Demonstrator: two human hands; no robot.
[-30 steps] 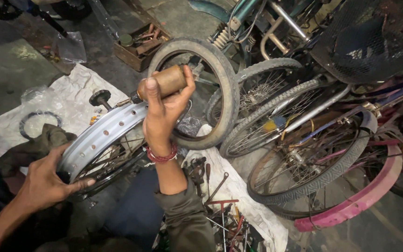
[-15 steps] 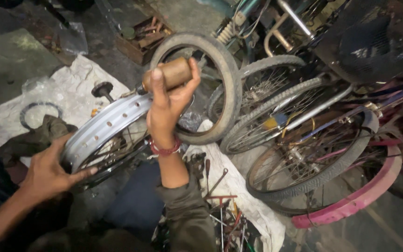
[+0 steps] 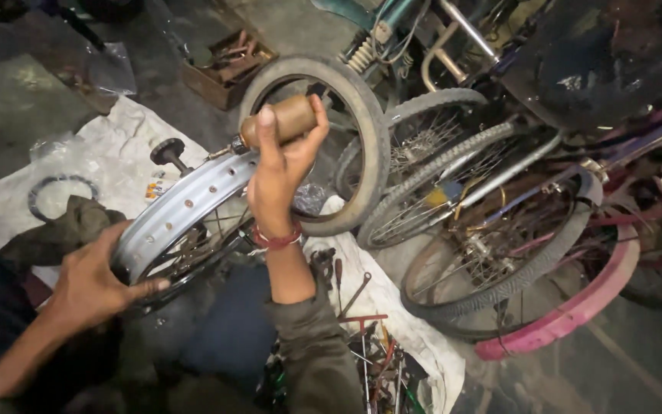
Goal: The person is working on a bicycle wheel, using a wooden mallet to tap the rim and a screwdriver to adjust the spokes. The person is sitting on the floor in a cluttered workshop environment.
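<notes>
A bare silver bicycle rim with spoke holes and loose spokes lies tilted across my lap. My left hand grips its lower left edge. My right hand, with a red band at the wrist, is closed on the brown wooden handle of a tool. The tool's metal tip rests against the rim's upper end.
A black tyre stands just behind the rim. Several spoked wheels and a pink rim are stacked to the right. A white sheet covers the floor, with hand tools scattered near my knee. A box of parts sits behind.
My right hand with the wooden handle has stayed at the rim's upper end, tilting slightly. My left hand keeps its hold on the rim. The view has shifted a little.
</notes>
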